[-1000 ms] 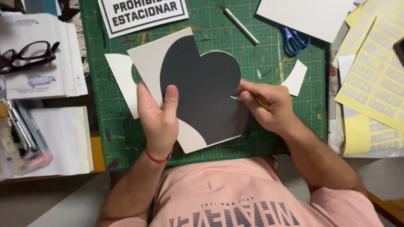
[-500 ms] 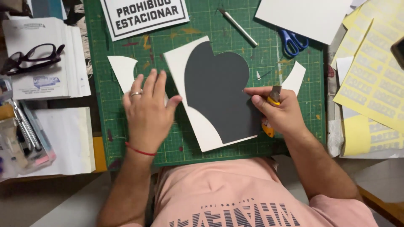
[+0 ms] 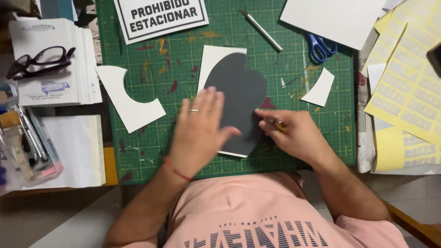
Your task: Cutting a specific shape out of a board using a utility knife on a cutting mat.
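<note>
Rotated since before, the dark heart-shaped card lies on the green cutting mat — left hand flat, fingers spread, pressing it; right hand grips a yellow knife at its edge.

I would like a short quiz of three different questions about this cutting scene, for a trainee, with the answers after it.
1. True or false: the left hand lies flat on the dark grey heart-shaped sheet.
2. Multiple choice: where are the blue-handled scissors? A) on the stack of booklets B) on the green cutting mat, at the upper right C) in the right hand
3. Short answer: which thing lies on top of the stack of white booklets at the left?

Key:
1. True; it presses on the sheet's left part.
2. B, on the green cutting mat.
3. A pair of dark-framed glasses.
</note>
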